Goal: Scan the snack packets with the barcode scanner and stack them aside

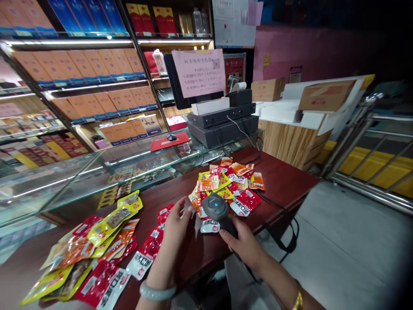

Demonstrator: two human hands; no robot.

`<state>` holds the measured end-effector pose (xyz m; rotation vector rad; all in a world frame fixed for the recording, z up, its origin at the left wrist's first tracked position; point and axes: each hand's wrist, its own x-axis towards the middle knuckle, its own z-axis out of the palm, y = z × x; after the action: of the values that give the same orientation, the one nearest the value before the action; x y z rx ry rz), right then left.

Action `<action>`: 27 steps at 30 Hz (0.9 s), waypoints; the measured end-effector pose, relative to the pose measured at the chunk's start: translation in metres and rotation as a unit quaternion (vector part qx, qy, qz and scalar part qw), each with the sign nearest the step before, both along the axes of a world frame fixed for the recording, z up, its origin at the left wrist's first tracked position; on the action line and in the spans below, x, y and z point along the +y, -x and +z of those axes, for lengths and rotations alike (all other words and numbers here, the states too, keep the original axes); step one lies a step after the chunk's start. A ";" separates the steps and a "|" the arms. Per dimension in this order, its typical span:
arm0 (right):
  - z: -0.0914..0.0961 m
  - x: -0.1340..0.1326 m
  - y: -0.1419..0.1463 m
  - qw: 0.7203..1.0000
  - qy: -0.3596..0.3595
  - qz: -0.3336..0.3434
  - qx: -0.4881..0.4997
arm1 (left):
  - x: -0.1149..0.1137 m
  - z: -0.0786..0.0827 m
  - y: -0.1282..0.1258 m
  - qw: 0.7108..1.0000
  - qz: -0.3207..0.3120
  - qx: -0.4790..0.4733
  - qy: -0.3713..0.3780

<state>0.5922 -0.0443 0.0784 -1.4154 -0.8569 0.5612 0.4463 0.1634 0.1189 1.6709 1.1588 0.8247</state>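
My right hand (243, 241) is wrapped round the handle of a dark grey barcode scanner (215, 206), which has a small blue light on top. Its head hangs over the near edge of a loose pile of snack packets (222, 181) in red, orange and yellow. To its left, my left hand (177, 221) has its fingers drawn together by a thin, greyish, smeared piece (197, 224) whose kind I cannot make out. Red packets (150, 249) lie beside and partly behind my left wrist. A second heap of snack packets (93, 249) spreads over the table's left part.
The dark red table (280, 181) meets a glass display counter (97, 172). Behind stand a monitor (171, 82) with a pink notice and a till (222, 125). A black cable (290, 215) hangs off the right edge. Metal railings (371, 142) stand at the right.
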 end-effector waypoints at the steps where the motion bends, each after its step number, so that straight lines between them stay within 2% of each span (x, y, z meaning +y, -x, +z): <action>1: 0.000 0.000 0.001 1.000 0.003 0.007 0.004 | -0.001 -0.005 0.017 0.996 -0.011 0.069 -0.050; 4: 0.001 0.001 0.007 0.999 0.020 0.033 0.024 | -0.004 -0.014 0.064 0.947 -0.002 0.267 -0.180; 7: 0.002 0.005 0.016 0.997 0.033 0.069 0.028 | -0.001 -0.015 0.089 0.883 0.030 0.409 -0.229; 10: 0.004 0.010 0.025 0.996 0.028 0.085 0.010 | 0.010 -0.008 0.089 0.848 0.035 0.482 -0.219; 13: 0.003 0.013 0.032 0.994 0.023 0.102 -0.014 | 0.021 0.003 0.075 0.836 0.022 0.509 -0.207; 17: -0.001 0.013 0.036 0.993 0.028 0.115 -0.022 | 0.028 0.015 0.056 0.833 -0.012 0.518 -0.195; 21: -0.003 0.012 0.035 0.992 0.040 0.119 -0.030 | 0.024 0.022 0.047 0.841 -0.036 0.511 -0.171; 24: -0.002 0.012 0.033 0.992 0.038 0.112 -0.030 | 0.020 0.023 0.044 0.876 -0.008 0.455 -0.160; 27: 0.004 0.013 0.032 0.994 0.026 0.104 -0.029 | 0.019 0.017 0.043 0.927 0.019 0.347 -0.140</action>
<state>0.5603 -0.0312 0.0829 -1.4034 -1.0508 0.7075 0.4035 0.1824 0.1364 2.2855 1.6001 0.4280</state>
